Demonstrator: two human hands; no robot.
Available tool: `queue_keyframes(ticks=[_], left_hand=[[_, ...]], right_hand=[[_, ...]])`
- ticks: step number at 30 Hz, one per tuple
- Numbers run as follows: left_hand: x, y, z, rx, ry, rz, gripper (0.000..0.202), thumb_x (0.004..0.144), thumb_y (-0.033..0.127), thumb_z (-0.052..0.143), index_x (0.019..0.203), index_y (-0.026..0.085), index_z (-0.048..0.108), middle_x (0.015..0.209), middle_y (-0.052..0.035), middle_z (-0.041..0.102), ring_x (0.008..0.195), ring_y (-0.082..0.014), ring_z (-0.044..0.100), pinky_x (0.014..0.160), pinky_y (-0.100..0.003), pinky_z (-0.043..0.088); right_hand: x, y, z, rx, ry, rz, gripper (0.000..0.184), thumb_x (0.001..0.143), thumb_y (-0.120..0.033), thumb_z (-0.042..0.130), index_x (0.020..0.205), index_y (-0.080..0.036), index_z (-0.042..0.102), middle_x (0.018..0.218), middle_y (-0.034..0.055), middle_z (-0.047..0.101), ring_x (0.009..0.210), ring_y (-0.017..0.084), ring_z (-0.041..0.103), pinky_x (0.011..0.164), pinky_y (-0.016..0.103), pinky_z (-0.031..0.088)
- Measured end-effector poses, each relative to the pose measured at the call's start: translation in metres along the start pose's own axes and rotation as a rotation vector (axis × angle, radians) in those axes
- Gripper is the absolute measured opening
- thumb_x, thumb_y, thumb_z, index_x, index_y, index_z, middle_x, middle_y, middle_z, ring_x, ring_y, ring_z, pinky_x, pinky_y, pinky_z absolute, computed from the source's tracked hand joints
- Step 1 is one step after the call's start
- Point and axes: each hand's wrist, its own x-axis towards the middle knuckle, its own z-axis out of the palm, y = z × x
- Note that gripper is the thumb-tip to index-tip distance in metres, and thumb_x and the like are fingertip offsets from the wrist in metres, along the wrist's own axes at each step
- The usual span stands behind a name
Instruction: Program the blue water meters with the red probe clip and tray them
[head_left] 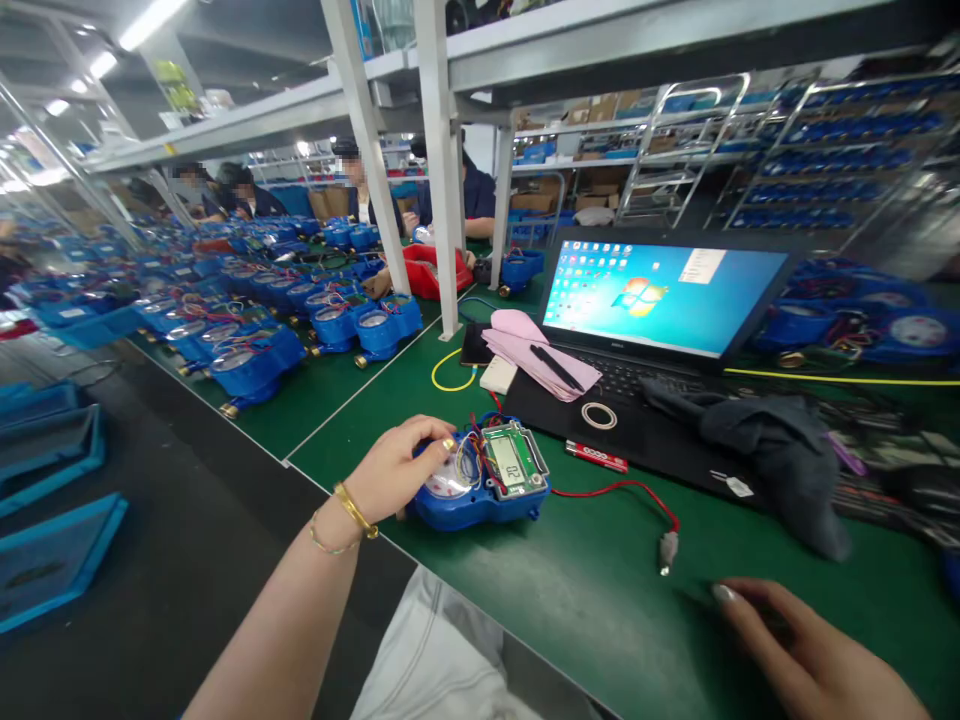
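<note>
My left hand (409, 462) grips the left side of a blue water meter (469, 512), its thumb across the round clear dial. The meter lies on the green mat; an uncovered circuit board with a small display (510, 465) sits on its right side, and thin coloured wires run between dial and board. My right hand (817, 645) is low at the right over the mat, loosely curled, with a gap between thumb and forefinger and nothing visible in it. Left of it lies a red cable with a clip-like end (668, 552), apart from the hand.
Behind the meter stands an open laptop (660, 295) with pink cloth (540, 350), pens, a tape roll (599, 415) and dark cloth (765, 450) on it. Several blue meters (255, 365) fill the bench leftward. A white post (442, 180) rises from the bench. Co-workers sit beyond.
</note>
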Motion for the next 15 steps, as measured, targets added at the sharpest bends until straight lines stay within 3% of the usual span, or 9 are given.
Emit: queue_keyframes(ticks=[3,6,9,11,15], left_hand=[[0.002,0.003,0.005,0.017,0.030,-0.007,0.018,0.075,0.035,0.050,0.069,0.020,0.058,0.099,-0.0063,0.065,0.090,-0.0215,0.061,0.087,-0.040,0.048],[0.003,0.002,0.005,0.022,0.068,-0.010,0.017,0.073,0.033,0.050,0.063,0.020,0.056,0.100,-0.0054,0.065,0.088,-0.0207,0.061,0.087,-0.039,0.048],[0.001,-0.004,0.000,0.024,0.125,-0.011,0.024,0.076,0.037,0.046,0.061,0.020,0.053,0.097,-0.0050,0.065,0.084,-0.0194,0.061,0.081,-0.036,0.050],[-0.005,-0.006,-0.004,0.031,0.182,-0.008,0.025,0.078,0.040,0.045,0.065,0.020,0.054,0.097,-0.0052,0.065,0.084,-0.0194,0.061,0.078,-0.034,0.050],[-0.023,0.008,-0.005,0.098,0.397,0.048,0.022,0.083,0.040,0.046,0.082,0.020,0.056,0.102,-0.0042,0.061,0.092,-0.0190,0.056,0.082,-0.032,0.043]], right_hand=[[0.013,-0.039,-0.005,-0.073,-0.088,0.100,0.054,0.070,-0.074,0.038,0.072,-0.026,0.062,0.058,0.0031,0.065,0.054,0.024,0.064,0.049,0.033,0.048],[0.028,-0.061,-0.004,-0.035,-0.139,0.139,0.048,0.070,-0.070,0.047,0.057,-0.025,0.057,0.047,0.0027,0.059,0.046,0.022,0.057,0.045,0.030,0.038],[0.040,-0.068,-0.004,0.187,-0.234,0.162,0.039,0.065,-0.056,0.065,0.049,-0.023,0.052,0.040,0.0006,0.052,0.038,0.016,0.048,0.042,0.025,0.027],[0.044,-0.072,-0.008,0.338,-0.320,0.163,0.036,0.064,-0.050,0.067,0.050,-0.021,0.051,0.042,-0.0008,0.052,0.037,0.012,0.045,0.042,0.023,0.027],[0.043,-0.090,-0.020,0.694,-0.516,0.132,0.046,0.058,-0.061,0.065,0.056,-0.019,0.048,0.045,-0.0042,0.047,0.037,0.006,0.034,0.040,0.020,0.024]])
